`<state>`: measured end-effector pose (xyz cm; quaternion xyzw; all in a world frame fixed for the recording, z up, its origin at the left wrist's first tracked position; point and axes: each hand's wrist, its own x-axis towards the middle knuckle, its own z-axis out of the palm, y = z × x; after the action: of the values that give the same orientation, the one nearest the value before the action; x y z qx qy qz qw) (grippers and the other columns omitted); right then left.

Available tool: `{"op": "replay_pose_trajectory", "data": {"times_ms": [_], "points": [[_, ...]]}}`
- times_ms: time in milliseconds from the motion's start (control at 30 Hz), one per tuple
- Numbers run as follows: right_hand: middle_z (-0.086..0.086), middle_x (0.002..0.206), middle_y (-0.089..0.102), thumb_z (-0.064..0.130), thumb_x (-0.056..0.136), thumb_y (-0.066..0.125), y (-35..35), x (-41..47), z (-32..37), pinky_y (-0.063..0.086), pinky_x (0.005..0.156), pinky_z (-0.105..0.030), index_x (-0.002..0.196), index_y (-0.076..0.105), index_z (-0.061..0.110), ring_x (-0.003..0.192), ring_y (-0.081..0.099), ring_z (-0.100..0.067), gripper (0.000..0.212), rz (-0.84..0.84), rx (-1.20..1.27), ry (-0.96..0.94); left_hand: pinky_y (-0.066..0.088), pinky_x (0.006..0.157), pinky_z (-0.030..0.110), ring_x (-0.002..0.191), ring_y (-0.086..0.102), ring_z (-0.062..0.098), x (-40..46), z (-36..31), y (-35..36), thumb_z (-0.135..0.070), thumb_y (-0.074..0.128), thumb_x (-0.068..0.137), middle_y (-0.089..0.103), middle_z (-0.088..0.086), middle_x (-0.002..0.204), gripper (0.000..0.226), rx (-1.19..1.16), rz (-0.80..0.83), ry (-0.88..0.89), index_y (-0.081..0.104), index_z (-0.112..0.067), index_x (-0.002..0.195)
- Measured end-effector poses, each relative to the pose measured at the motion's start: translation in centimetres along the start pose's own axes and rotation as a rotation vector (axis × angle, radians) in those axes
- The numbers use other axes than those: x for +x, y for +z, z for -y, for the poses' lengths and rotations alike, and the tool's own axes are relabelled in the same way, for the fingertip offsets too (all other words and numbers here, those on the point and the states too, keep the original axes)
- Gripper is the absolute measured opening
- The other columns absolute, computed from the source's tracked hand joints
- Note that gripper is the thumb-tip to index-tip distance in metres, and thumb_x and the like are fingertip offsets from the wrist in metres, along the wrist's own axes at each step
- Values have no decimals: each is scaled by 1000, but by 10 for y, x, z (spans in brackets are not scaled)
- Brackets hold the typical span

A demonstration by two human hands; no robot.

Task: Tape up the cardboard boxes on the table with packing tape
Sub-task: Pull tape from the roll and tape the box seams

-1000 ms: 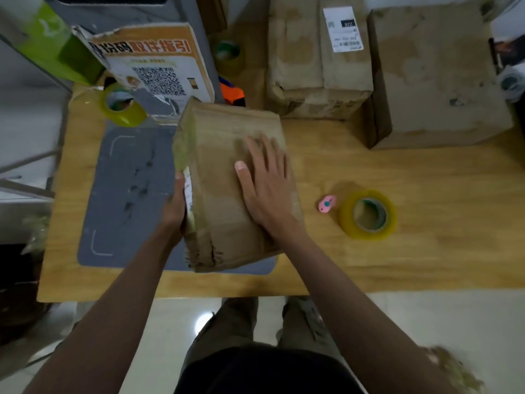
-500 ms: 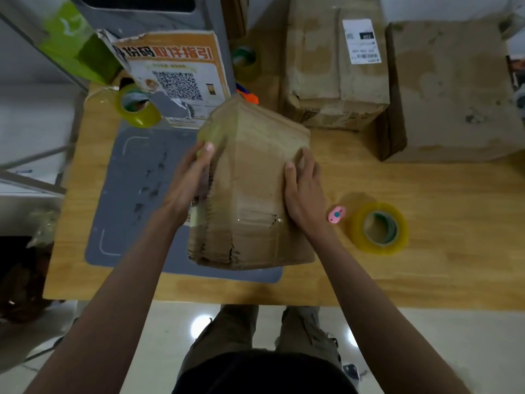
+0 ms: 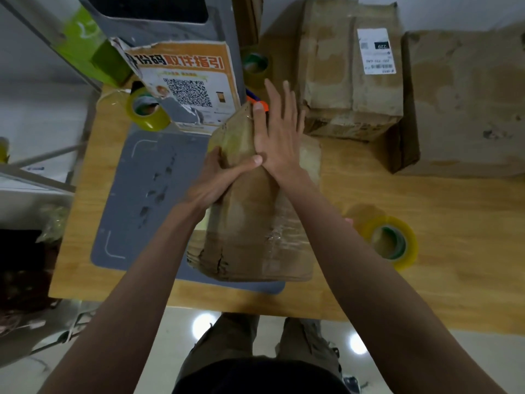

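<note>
Three cardboard boxes are on the wooden table (image 3: 426, 280). At the upper right stands the big plain box (image 3: 466, 103), touching the labelled box (image 3: 349, 69), whose white shipping label (image 3: 376, 51) shows "229"; the smaller print is too small to read. At the centre, the worn box (image 3: 255, 223) stands tilted on the grey mat (image 3: 136, 200), with clear tape on its lower part. The left hand (image 3: 216, 177) clasps its left edge, thumb on top. The right hand (image 3: 279, 132) lies flat with fingers spread on its upper face, gripping nothing. An orange poster (image 3: 184, 81) with a QR code and Chinese characters is at the upper left. One yellow tape roll (image 3: 393, 241) lies at the right, with bare table around it; another roll (image 3: 146, 109) lies beside the poster.
</note>
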<state>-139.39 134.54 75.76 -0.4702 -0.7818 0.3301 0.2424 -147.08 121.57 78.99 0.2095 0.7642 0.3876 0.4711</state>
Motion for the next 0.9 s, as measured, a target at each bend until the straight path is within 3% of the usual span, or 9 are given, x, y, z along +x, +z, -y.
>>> {"op": "replay_pose_trajectory", "data": {"times_ms": [100, 200, 300, 400, 500, 567, 667, 800, 900], "points": [[-5, 168, 17, 48, 107, 23, -1, -4, -23, 5, 125, -52, 158, 27, 29, 155, 10, -23, 54, -22, -107, 23, 52, 100, 41, 118, 63, 15, 5, 6, -11, -68, 82, 58, 60, -6, 137, 116, -50, 24, -6, 34, -23, 154], [-7, 167, 21, 46, 108, 24, -12, -8, -57, 7, 125, -52, 157, 27, 27, 155, 13, -25, 53, -68, -160, 90, 51, 102, 46, 117, 64, 15, 6, 12, -21, -79, 81, 49, 62, -6, 136, 128, -37, 48, -23, 32, -27, 155], [-9, 164, 27, 46, 107, 30, -22, -11, -87, 17, 124, -51, 157, 30, 23, 152, 22, -27, 54, -48, 111, 321, 48, 106, 50, 124, 60, 19, 8, 13, -18, -82, 80, 48, 56, -6, 143, 130, -22, 43, -34, 28, -32, 156], [-9, 142, 57, 70, 99, 32, -22, -29, -104, 38, 115, -51, 143, 52, 21, 132, 52, -26, 70, 142, 625, 617, 54, 98, 46, 112, 68, 17, 8, 9, -19, -68, 78, 67, 66, -4, 130, 95, -95, 51, -29, 46, -26, 146], [-14, 112, 71, 64, 103, 27, -25, -60, -103, 54, 93, -47, 134, 61, 11, 105, 66, -30, 70, 220, 816, 677, 56, 93, 41, 110, 70, 25, 2, 12, -16, -49, 63, 92, 75, 4, 115, 45, -234, 117, -114, 67, -18, 124], [-8, 120, 70, 60, 104, 27, -31, -72, -92, 53, 96, -43, 136, 59, 22, 112, 66, -25, 59, 198, 824, 634, 58, 84, 36, 105, 72, 26, -4, 20, -12, -45, 55, 98, 76, 7, 112, 39, -303, 174, -179, 71, -15, 118], [3, 140, 59, 66, 101, 29, -46, -67, -73, 44, 110, -48, 137, 52, 44, 128, 55, -14, 48, 117, 722, 456, 56, 83, 37, 107, 72, 25, -8, 34, -8, -51, 50, 99, 74, 9, 117, 47, -422, 140, -212, 67, -16, 126], [1, 151, 46, 59, 104, 25, -60, -35, -41, 41, 111, -40, 154, 35, 31, 134, 48, -9, 57, 82, 655, 236, 55, 86, 41, 111, 70, 26, -5, 52, -11, -50, 46, 102, 71, 10, 124, 44, -532, 58, -185, 65, -20, 128], [6, 161, 31, 56, 106, 23, -43, -14, -17, 24, 122, -49, 157, 29, 33, 149, 26, -13, 56, 120, 460, 122, 52, 94, 45, 115, 68, 27, -2, 56, -11, -49, 46, 102, 70, 10, 126, 43, -525, 73, -176, 64, -22, 129]]}}
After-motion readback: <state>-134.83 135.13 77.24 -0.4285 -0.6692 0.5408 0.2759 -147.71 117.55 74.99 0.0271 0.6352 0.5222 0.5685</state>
